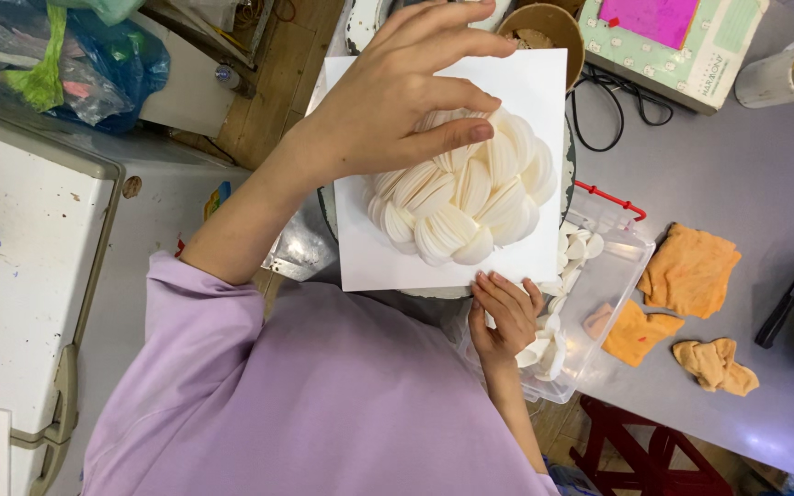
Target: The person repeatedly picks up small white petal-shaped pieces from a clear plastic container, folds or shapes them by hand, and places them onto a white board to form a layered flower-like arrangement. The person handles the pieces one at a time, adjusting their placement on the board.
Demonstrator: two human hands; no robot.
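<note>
At frame centre, the left hand (388, 101) presses spread fingers on a dome of white petal discs (463, 188); the right hand (507, 317) pinches the white board (369, 248) edge. Heavy pressure could likely dislodge overlapping discs.

Cream-white petals (466, 188) on white board (388, 262), lilac sleeve (232, 303), orange cloths (688, 269), clear box (599, 276) with red handle (610, 197), grey table (746, 156), black cable (618, 106), pink panel (652, 18) on pale green box (691, 69), blue bag (112, 64)

L hand (406, 101) presses white petal mound (466, 188); R hand (504, 317) grips white board (388, 257).
</note>
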